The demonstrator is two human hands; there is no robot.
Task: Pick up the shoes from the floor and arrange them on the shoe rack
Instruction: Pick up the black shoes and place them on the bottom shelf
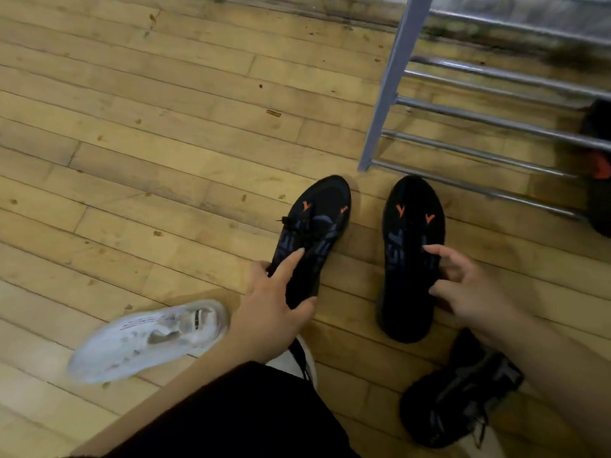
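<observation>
Two black shoes with orange marks lie side by side on the wooden floor, toes pointing at the shoe rack [489,123]. My left hand [274,302] grips the heel end of the left black shoe [317,219], thumb on one side and fingers on the other. My right hand [469,285] hovers with fingers spread over the right edge of the right black shoe [408,259], its fingertips touching it without closing. A white shoe [148,338] lies on its side at the lower left. A dark grey shoe [463,398] lies under my right forearm.
The grey metal rack stands at the upper right, with its corner post [390,87] close to the black shoes' toes. A dark shoe with a red patch [600,160] sits on the rack's bars at the far right edge. Part of another white shoe [301,357] shows beneath my left wrist.
</observation>
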